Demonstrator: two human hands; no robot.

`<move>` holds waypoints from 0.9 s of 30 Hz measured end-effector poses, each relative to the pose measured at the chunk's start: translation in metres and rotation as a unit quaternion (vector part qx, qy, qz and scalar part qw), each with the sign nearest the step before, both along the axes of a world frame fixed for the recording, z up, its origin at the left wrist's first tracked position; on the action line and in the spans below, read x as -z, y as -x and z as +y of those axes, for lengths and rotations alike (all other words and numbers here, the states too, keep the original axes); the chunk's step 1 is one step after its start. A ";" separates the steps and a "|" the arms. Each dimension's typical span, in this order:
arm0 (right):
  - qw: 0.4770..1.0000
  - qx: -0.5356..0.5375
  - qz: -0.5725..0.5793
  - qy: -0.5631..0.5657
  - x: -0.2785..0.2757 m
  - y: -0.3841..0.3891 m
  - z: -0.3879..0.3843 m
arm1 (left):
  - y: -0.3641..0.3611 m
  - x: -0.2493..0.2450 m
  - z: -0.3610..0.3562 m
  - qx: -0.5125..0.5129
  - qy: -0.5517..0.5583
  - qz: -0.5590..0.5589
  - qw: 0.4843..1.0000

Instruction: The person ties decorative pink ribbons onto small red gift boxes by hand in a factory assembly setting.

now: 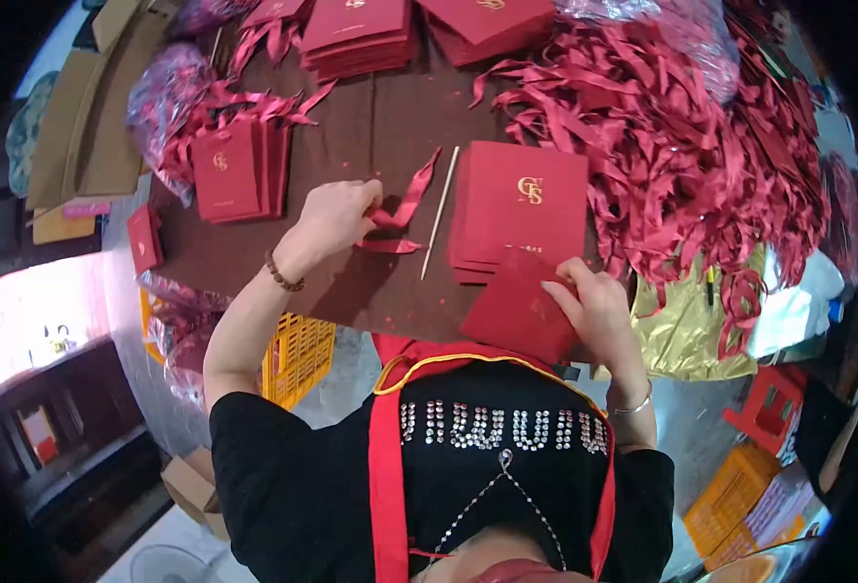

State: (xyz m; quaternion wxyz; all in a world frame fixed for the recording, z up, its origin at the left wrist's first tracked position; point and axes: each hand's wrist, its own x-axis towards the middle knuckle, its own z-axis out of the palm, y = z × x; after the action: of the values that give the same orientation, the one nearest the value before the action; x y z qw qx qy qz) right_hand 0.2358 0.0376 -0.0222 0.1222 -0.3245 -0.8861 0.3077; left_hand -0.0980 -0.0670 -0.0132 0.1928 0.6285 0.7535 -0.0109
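My left hand (344,216), with a beaded bracelet at the wrist, is closed on a red ribbon (411,202); its loose ends trail to the right over the brown cloth. My right hand (594,306) pinches the upper right edge of a red card sleeve (518,309), tilted at the table's near edge. This sleeve overlaps the bottom of a stack of red card sleeves (521,199) with a gold monogram on top. Between my hands a thin pale stick (439,214) lies on the cloth, just left of the stack.
A large heap of red ribbons (681,155) covers the table's right side. More stacks of red sleeves (356,34) stand at the far edge, and a smaller pile (239,170) lies left. Below the table are a yellow crate (300,358) and a red stool (771,408).
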 end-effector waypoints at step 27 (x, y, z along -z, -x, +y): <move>0.910 0.008 0.057 0.410 0.004 0.005 0.039 | -0.060 0.019 0.039 -0.172 -0.259 -0.326 0.893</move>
State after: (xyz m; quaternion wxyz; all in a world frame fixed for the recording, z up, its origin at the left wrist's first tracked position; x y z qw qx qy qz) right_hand 0.2313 0.0770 -0.0265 0.0314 -0.3351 -0.6706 0.6611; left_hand -0.0377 -0.0283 -0.0322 0.2570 0.4847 0.7207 0.4239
